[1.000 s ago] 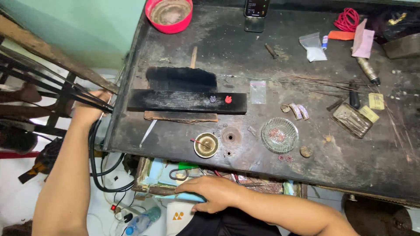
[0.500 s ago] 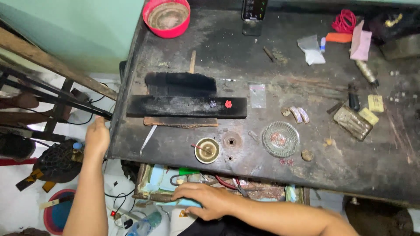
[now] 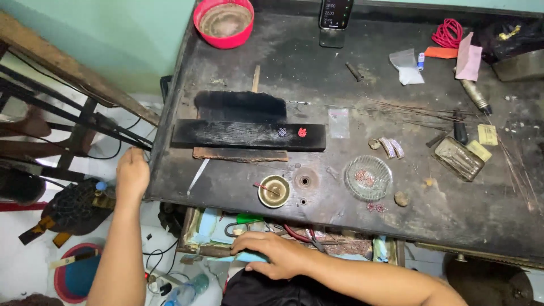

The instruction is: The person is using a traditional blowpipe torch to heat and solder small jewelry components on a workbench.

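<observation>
Dark, scuffed metal makes up the bench [image 3: 351,238], and since a moment ago the left hand [image 3: 132,173] has risen from below its left corner to rest against that corner's edge, fingers curled loosely on nothing (the black cables it gripped a second ago are no longer in it). Left of the bench, the floor is crowded by a wooden frame [image 3: 68,73] and a red tub [image 3: 76,277]. Below the bench's front edge an open drawer [image 3: 198,241] juts out, full of tools. Towards the bench's left half lies a long black board [image 3: 238,135], with bare surface between it and the front edge. Over the drawer's front lip the right hand [image 3: 272,254] has stayed put, lying flat with fingers pressed on a pale blue object [image 3: 249,258], beside red-handled pliers [image 3: 303,235].
</observation>
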